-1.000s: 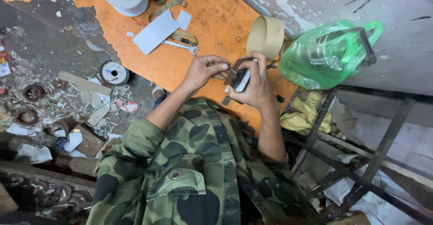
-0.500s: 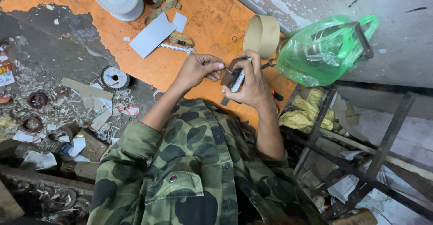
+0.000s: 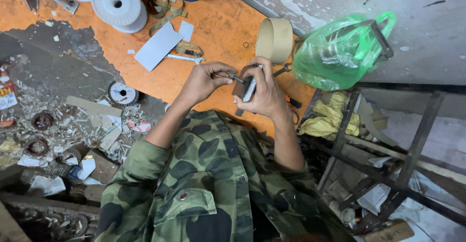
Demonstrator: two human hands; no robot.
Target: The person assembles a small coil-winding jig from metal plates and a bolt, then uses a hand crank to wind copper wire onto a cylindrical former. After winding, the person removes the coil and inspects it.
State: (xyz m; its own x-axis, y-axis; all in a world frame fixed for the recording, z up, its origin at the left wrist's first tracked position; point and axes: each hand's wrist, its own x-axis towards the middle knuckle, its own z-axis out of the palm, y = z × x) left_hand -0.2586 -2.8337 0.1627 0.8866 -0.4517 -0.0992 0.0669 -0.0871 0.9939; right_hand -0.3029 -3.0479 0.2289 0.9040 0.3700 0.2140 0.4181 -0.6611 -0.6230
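A small dark block with a metal face (image 3: 248, 88) sits pinched in the right hand (image 3: 264, 94), raised just above the orange tabletop (image 3: 218, 24) and close to the chest, probably so both hands can work on it at once. The right hand is closed around the block, thumb on top, steadying it. The left hand (image 3: 204, 81) is curled narrow, its fingertips gripping a thin metal tool (image 3: 234, 77) whose tip meets the block; whether it turns or merely presses cannot be told. Both forearms come out of rolled camouflage sleeves (image 3: 145, 159). On the tabletop within reach lie one small spanner (image 3: 184, 57), two pale card pieces (image 3: 158, 46) beside it, one wide roll of tan tape (image 3: 274, 39) standing on edge just beyond the hands, and one white empty spool (image 3: 118, 4) farther off. One green plastic bag (image 3: 340, 53) bulges at the tabletop's edge, over a dark metal frame (image 3: 412, 154). A second, smaller spool (image 3: 120, 92) lies flat among paper scraps on the grey area, well apart from the hands.
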